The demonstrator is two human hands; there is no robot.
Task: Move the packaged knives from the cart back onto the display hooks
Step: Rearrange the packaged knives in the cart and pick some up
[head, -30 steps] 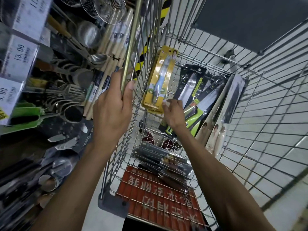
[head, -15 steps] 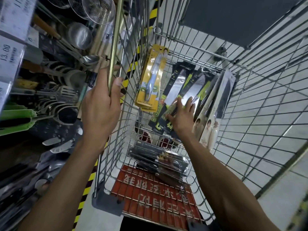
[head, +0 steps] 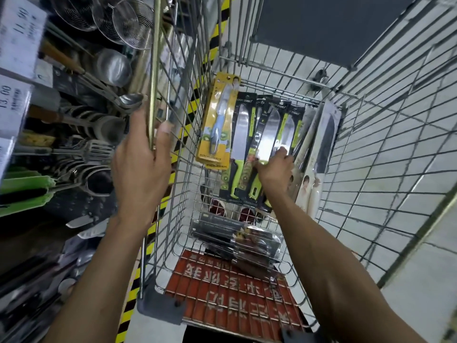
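1. Cart (head: 153, 70) on white tiled floor (head: 420, 280); yellow-black tape (head: 127, 315) along its left; utensil shelf (head: 74, 120) beyond.
2. Left hand (head: 139, 164) grips cart's left rail.
3. Right hand (head: 274, 169) grips packaged knives (head: 241, 134) at cart's far end.

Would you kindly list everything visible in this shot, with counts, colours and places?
cart: one, silver wire, centre
yellow knife pack: at least one, cart's far end, left
black-and-green knife packs: at least three, upright beside it
pale knife packs: about two, far right
clear packs: a pile, cart floor
red sign: one, cart floor's near end
ladles and strainers: several, steel, left shelf
price tags: few, white, far left
left hand: grips cart's brass rail
right hand: fingers curled on a black-and-green pack
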